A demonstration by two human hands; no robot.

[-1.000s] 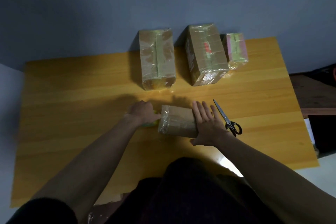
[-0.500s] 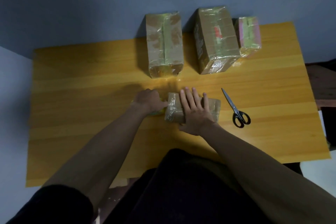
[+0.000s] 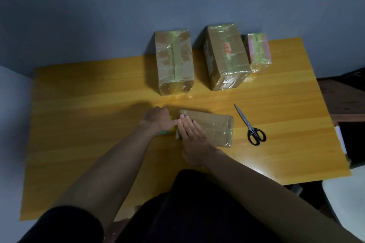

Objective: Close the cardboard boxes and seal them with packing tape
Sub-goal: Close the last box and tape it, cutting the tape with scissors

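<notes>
A small flat cardboard box (image 3: 215, 127) with clear tape on it lies on the wooden table (image 3: 88, 116) in front of me. My right hand (image 3: 190, 132) presses flat on the box's left end, fingers straight. My left hand (image 3: 161, 119) is just left of the box, its fingers curled round a yellow-green tape roll (image 3: 167, 132), most of which is hidden under the hand. Black-handled scissors (image 3: 249, 126) lie to the right of the box.
Three taped boxes stand at the table's far edge: a brown one (image 3: 173, 61), a larger one (image 3: 225, 56), and a small pink-sided one (image 3: 257, 51). A dark piece of furniture (image 3: 345, 100) stands off the table's right side.
My right hand has slid leftward along the box top, from its right end to its left end. My left hand has stayed at the box's left end with the tape roll.
</notes>
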